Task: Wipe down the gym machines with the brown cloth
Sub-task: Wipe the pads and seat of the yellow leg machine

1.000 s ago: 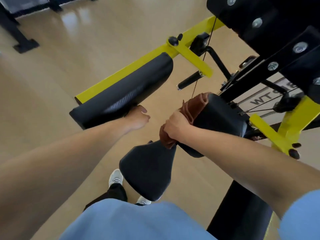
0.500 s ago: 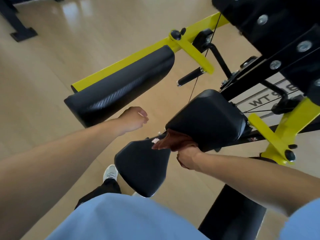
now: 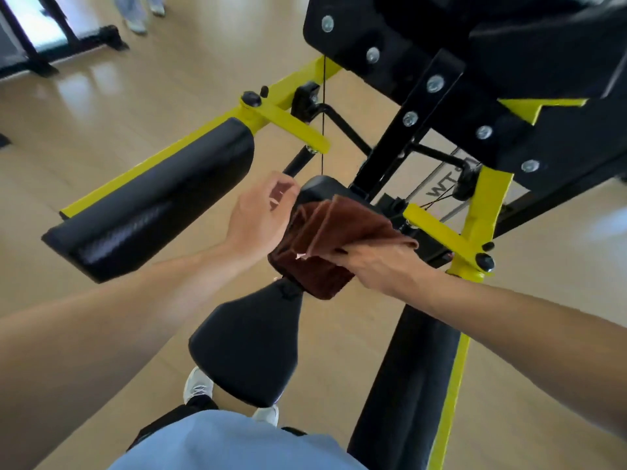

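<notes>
Brown cloth (image 3: 334, 242) drapes the machine's black pad (image 3: 319, 189); we grasp it in our right hand (image 3: 380, 266), left hand (image 3: 259, 218) beside it, fingers loosely curled.

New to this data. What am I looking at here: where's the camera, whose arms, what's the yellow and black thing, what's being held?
There is no robot here. A person wears one wide-angle camera on the head, so this single view looks forward and down along their own two bare arms; the edges bend because of the lens.

The yellow and black frame is a gym machine standing on a wooden floor. It carries black cushions: a long arm pad on the left, a smaller middle pad, and a seat below.

The right hand holds the brown cloth, which is draped over the middle pad. The left hand is beside the cloth with curled fingers; whether it pinches the cloth or only nears it is unclear.

Below are the wearer's blue shirt and white shoes.
</notes>
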Available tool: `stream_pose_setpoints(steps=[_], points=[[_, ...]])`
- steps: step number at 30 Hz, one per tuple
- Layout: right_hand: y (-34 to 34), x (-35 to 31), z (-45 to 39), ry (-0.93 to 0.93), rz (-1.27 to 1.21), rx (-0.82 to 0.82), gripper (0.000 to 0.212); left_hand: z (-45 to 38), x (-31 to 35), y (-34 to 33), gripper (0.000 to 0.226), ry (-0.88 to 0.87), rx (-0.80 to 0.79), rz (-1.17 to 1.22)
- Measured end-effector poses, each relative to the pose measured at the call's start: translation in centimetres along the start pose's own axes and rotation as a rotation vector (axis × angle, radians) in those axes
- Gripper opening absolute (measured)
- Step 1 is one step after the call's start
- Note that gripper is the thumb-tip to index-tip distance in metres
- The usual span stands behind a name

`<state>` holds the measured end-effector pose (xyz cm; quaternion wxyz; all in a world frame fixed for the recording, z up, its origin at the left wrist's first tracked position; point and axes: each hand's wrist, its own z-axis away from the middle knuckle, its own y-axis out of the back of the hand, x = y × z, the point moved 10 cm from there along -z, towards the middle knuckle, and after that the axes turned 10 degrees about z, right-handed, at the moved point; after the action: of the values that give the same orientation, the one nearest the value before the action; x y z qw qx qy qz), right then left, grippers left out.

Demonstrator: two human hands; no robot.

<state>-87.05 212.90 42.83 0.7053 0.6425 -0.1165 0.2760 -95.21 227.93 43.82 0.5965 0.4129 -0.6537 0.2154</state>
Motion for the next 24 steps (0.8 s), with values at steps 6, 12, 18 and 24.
stream_pose_setpoints(steps=[6,12,18,24], points=[[-1.1,4.0,2.2,-0.606,-0.328,0.055,0.049,-1.4,4.4,-1.2,0.018,-0.196,0.011,-0.115],[-4.3,1.1,5.9,-1.350,-1.052,0.474,0.049,-0.7,5.1,-5.5,0.045,-0.347,-0.265,-0.297],[-8.6,-4.2,6.5,-1.721,-1.553,0.747,0.047,-2.0,5.7,-9.9,0.050,-0.463,-0.492,-0.434],[-16.9,-12.1,5.6,-2.229,-2.195,0.534,0.031,-1.6,2.7,-11.9,0.070,-0.425,-0.618,-0.601]])
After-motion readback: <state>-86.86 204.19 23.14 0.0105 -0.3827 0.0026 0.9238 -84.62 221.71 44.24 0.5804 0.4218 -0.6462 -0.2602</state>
